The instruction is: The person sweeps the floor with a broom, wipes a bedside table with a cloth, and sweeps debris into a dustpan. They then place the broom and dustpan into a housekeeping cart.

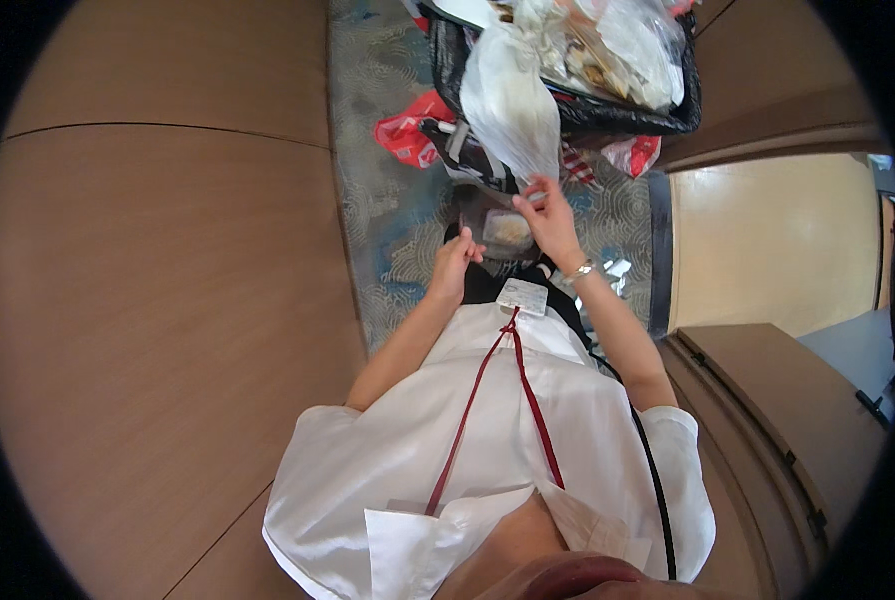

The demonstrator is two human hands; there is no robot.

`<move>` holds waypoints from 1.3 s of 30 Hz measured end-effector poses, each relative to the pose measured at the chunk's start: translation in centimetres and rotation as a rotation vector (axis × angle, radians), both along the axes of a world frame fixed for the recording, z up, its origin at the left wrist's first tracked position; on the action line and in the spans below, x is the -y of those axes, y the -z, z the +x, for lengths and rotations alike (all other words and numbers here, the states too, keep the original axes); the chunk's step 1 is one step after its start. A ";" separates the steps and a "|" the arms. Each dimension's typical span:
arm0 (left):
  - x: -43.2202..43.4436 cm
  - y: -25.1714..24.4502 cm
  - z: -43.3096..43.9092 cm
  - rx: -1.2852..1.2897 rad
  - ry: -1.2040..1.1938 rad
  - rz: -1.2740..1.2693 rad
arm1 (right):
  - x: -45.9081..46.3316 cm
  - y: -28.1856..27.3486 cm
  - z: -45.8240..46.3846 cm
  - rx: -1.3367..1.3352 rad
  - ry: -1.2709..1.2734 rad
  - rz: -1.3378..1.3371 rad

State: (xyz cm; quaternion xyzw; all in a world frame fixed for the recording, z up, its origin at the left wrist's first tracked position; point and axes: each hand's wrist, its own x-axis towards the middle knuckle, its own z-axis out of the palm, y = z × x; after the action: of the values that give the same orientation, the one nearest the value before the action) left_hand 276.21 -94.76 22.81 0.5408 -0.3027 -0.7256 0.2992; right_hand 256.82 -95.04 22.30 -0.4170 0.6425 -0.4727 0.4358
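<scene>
In front of my body, my left hand (455,262) pinches the edge of a clear plastic bag (473,206) with a pale item inside, perhaps a food container (507,229). My right hand (548,217) is at the bag's other side, its fingers near the upper rim; the exact grip is partly hidden. Just beyond its fingertips hangs a white translucent plastic bag (511,97) over the side of a bin lined with a black bag (605,116). The bin is heaped with clear and white bags of waste (635,45).
Red plastic bags (413,131) and a black-and-white bag (470,154) lie beside the bin on the patterned carpet (395,202). Brown panels (177,262) stand close on the left. A doorway with a pale floor (770,240) and a dark threshold (660,255) is on the right.
</scene>
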 end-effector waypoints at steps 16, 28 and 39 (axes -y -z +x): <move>7.3 4.4 23.9 -0.110 -0.109 0.122 | 11.6 -11.2 -6.0 -0.802 0.551 -0.201; 13.4 4.8 35.6 -0.003 -0.216 0.160 | 15.1 -1.4 20.9 -0.274 -0.001 -0.139; 23.5 1.2 40.0 0.092 -0.206 0.141 | 34.9 8.9 15.5 0.094 0.223 0.104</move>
State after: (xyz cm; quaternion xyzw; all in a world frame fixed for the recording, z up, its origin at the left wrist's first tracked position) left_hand 316.24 -118.22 21.65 0.6214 -0.2075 -0.6848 0.3190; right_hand 272.35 -129.91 13.35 -0.2970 0.6876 -0.5032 0.4311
